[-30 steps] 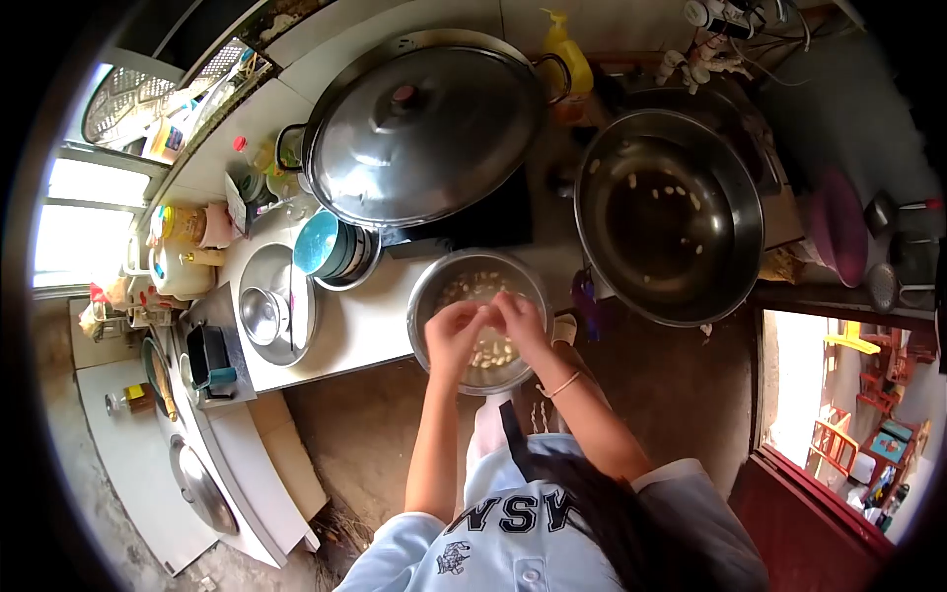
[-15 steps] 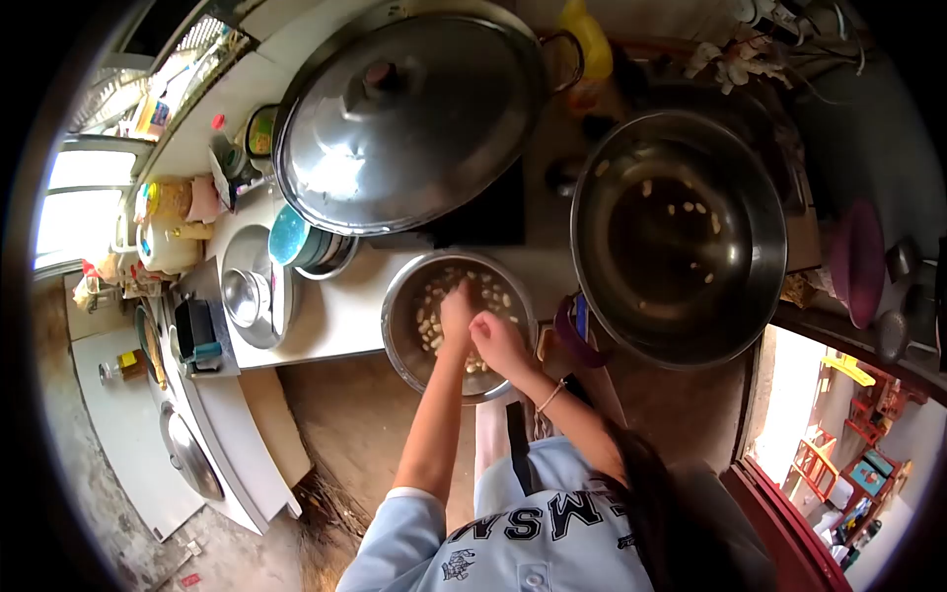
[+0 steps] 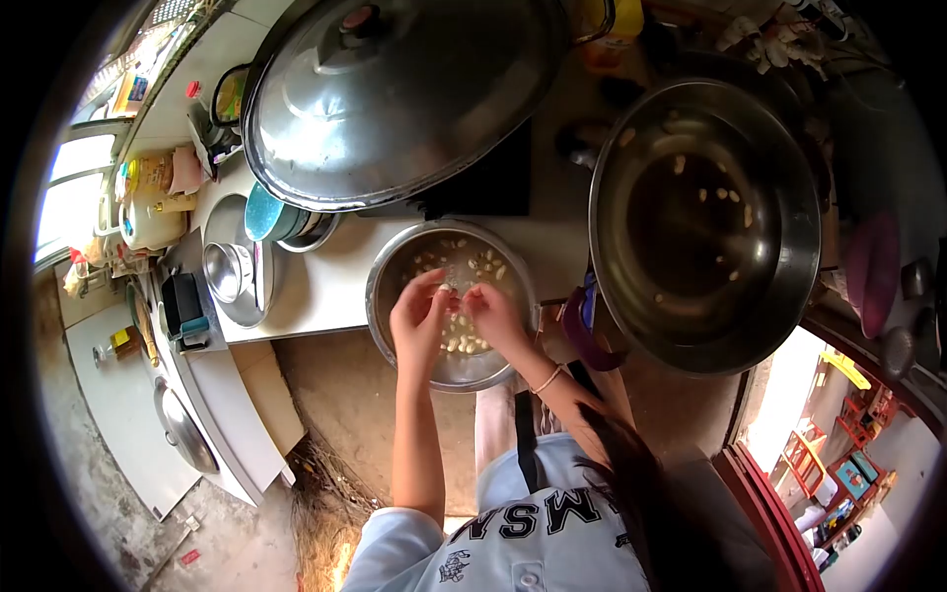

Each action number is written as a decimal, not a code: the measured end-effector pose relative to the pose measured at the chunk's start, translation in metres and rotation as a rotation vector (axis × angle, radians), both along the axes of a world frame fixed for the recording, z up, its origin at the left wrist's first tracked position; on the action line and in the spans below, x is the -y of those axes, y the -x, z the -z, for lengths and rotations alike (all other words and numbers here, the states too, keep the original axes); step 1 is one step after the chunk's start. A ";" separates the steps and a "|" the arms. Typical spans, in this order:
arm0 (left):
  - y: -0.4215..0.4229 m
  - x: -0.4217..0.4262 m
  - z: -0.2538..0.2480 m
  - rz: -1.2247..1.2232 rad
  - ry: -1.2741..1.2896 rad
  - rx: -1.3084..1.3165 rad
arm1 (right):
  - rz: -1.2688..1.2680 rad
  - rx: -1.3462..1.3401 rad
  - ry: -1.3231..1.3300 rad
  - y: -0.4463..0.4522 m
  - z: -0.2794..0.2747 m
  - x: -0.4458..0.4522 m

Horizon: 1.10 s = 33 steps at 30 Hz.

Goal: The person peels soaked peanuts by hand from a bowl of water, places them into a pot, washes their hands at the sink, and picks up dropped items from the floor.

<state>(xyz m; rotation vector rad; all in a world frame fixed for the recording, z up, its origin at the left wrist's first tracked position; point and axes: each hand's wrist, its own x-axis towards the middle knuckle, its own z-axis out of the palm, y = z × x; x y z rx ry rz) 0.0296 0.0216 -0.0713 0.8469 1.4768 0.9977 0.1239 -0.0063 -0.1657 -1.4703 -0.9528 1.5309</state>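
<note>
A steel basin (image 3: pixel 379 340) in front of me holds water and many small pale oblong pieces (image 3: pixel 464 343) that look like nuts or beans. My left hand (image 3: pixel 417 321) is raised over the basin, thumb and fingers pinched on one pale piece (image 3: pixel 446 287). Close beside it, my right hand (image 3: pixel 496 318) has its fingers pressed together near that piece. Whether the right fingertips hold anything is too small to make out. To the right stands a larger steel bowl (image 3: pixel 604 286) with several pale pieces scattered inside.
A huge domed steel lid (image 3: pixel 395 109) takes up the back of the counter. On the left are a tray (image 3: pixel 229 308) with small metal bowls (image 3: pixel 227 271) and a turquoise bowl (image 3: pixel 264 212). A purple handle-like object (image 3: pixel 582 335) sits between basin and large bowl.
My left hand has come up out of the basin's contents, now pinching a pale piece. The right hand stays close by, fingertips now facing the left's. The view has shifted slightly.
</note>
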 end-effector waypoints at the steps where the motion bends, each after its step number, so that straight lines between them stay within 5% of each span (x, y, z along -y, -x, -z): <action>1: -0.004 0.001 -0.016 -0.070 -0.068 -0.076 | -0.008 -0.117 -0.028 -0.002 0.000 0.000; 4: -0.003 0.001 -0.037 0.114 -0.318 -0.682 | -0.078 -0.059 0.150 -0.003 -0.006 -0.002; 8: 0.018 -0.004 -0.030 0.378 -0.225 -1.096 | -0.119 -0.226 0.222 0.004 0.015 0.001; 10: 0.020 0.000 -0.059 0.019 -0.095 -0.680 | -0.111 -0.283 0.226 0.000 0.009 -0.006; 12: 0.050 0.014 -0.091 -0.220 -0.091 -0.594 | -0.104 -0.335 0.264 -0.004 0.002 0.000; 14: 0.105 0.047 -0.100 -0.294 -0.496 -0.371 | -0.107 -0.365 0.259 -0.005 -0.001 -0.004; 15: 0.123 0.056 -0.098 -0.296 -0.498 -0.373 | -0.120 -0.372 0.285 -0.004 -0.001 -0.004; 22: 0.239 0.167 0.032 0.153 0.602 -0.795 | -0.183 -0.391 0.335 -0.004 -0.003 -0.008; 26: 0.220 0.179 0.038 -0.057 0.146 -0.234 | -0.205 -0.398 0.307 -0.003 0.004 -0.005; 28: 0.190 0.171 0.036 -0.411 -0.012 -0.002 | -0.219 -0.417 0.335 -0.002 0.008 -0.004; 31: 0.170 0.161 0.045 -0.668 0.016 0.069 | -0.197 -0.290 0.291 0.000 0.008 0.000; 33: 0.149 0.154 0.042 -0.637 0.071 0.013 | -0.180 0.108 0.036 -0.003 0.008 -0.001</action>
